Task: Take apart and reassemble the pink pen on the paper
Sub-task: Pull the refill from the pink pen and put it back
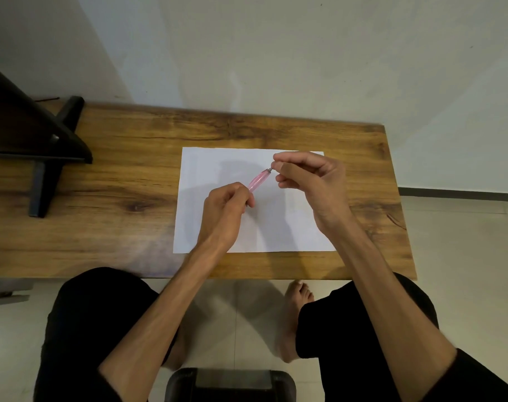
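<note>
The pink pen is held in the air just above the white paper, slanting from lower left to upper right. My left hand grips its lower end, which is hidden in my fingers. My right hand pinches the small grey tip at the pen's upper end between thumb and fingers. The translucent pink barrel shows between the two hands.
The paper lies on a wooden table set against a pale wall. A black stand occupies the table's left end. My knees and a dark stool are below the table's near edge.
</note>
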